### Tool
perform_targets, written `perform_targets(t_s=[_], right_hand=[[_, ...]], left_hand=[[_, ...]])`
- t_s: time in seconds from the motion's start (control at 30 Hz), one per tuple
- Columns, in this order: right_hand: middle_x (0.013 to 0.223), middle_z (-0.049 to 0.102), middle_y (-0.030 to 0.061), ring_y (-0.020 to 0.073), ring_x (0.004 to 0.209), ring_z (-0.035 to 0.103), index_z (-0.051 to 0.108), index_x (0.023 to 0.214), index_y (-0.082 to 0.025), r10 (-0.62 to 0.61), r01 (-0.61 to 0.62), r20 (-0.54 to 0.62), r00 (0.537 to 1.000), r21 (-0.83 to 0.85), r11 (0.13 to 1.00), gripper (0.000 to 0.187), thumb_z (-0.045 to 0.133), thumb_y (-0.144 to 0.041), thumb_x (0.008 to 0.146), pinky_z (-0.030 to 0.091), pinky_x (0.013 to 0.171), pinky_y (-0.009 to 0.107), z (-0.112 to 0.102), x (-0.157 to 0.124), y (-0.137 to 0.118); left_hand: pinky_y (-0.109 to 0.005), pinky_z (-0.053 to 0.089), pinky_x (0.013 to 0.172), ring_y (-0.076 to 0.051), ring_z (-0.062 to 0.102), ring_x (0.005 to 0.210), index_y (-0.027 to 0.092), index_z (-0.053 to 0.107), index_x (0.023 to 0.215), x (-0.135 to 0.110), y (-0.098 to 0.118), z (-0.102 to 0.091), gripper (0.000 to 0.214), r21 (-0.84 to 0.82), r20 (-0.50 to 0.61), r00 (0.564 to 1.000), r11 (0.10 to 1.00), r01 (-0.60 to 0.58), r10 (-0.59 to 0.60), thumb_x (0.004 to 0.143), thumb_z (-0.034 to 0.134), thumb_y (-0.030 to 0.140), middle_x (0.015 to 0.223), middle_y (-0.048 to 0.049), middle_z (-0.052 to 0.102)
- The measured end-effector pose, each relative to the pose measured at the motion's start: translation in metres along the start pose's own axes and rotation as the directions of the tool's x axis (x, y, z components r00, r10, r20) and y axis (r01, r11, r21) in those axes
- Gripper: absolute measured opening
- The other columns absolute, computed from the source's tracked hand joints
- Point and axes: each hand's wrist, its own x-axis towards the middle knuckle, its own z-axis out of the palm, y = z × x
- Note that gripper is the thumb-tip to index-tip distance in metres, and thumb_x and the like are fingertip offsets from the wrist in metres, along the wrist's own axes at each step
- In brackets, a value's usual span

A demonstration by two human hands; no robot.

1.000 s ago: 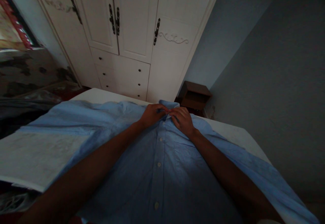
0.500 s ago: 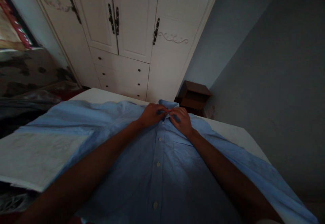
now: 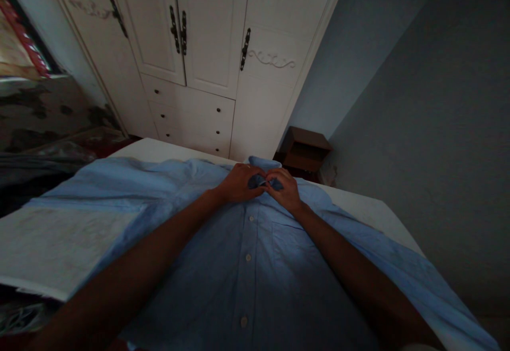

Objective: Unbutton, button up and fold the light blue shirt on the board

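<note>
A light blue button-up shirt [image 3: 215, 255] lies front side up, its sleeves spread to both sides. At the top of its front, just below the collar [image 3: 264, 162], my left hand [image 3: 241, 182] pinches the cloth between thumb and fingers. My right hand [image 3: 285, 187] meets it from the other side, fingertips also closed on the shirt. The two sets of fingertips touch. Whether a button sits between them is hidden. Below the hands, several pale buttons [image 3: 248, 257] run down the placket, and a chest pocket [image 3: 287, 239] shows to the right.
The shirt rests on a white table [image 3: 71, 239], whose far edge lies just beyond the collar. Behind it stands a white wardrobe [image 3: 207, 32] with dark handles. A brown wooden cabinet [image 3: 306, 146] is at the back right, and dark bundled stuff [image 3: 40, 173] lies at the left.
My left thumb has shifted down and toward the right hand, now covering the upper button that showed before. Both hands remain at the collar; the shirt lies as before.
</note>
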Motion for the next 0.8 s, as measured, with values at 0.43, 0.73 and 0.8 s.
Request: perform_targets(t_s=[0.43, 0.73, 0.8], right_hand=[[0.092, 0.072, 0.0047, 0.0212, 0.086, 0.064, 0.066, 0.095, -0.023, -0.042, 0.057, 0.080, 0.996, -0.204, 0.977, 0.011, 0.060, -0.029, 0.088, 0.046, 0.079, 0.038, 0.002, -0.002, 0.005], [0.088, 0.070, 0.0065, 0.0230, 0.087, 0.061, 0.068, 0.091, -0.020, -0.008, 0.052, 0.124, 0.992, -0.354, 0.934, 0.011, 0.061, -0.026, 0.086, 0.044, 0.081, 0.039, 0.001, 0.001, 0.001], [0.088, 0.070, 0.0063, 0.0226, 0.086, 0.060, 0.068, 0.091, -0.020, -0.007, 0.056, 0.148, 0.989, -0.329, 0.943, 0.010, 0.060, -0.026, 0.086, 0.045, 0.080, 0.038, 0.001, 0.000, 0.003]], left_hand=[[-0.032, 0.049, 0.088, -0.017, 0.065, 0.092, 0.020, 0.060, 0.093, 0.002, -0.007, 0.011, 0.017, -0.377, -0.099, 0.970, 0.910, 0.171, -0.223, 0.076, 0.061, 0.016, 0.095, -0.0029, 0.070], [-0.033, 0.049, 0.084, -0.017, 0.064, 0.084, 0.019, 0.055, 0.082, 0.004, -0.012, 0.020, 0.018, -0.536, -0.141, 0.912, 0.804, 0.257, -0.385, 0.070, 0.068, 0.017, 0.084, -0.0015, 0.065], [-0.033, 0.049, 0.083, -0.017, 0.064, 0.084, 0.019, 0.056, 0.081, 0.004, -0.012, 0.019, 0.017, -0.524, -0.128, 0.915, 0.809, 0.266, -0.383, 0.070, 0.069, 0.018, 0.083, -0.0013, 0.065]])
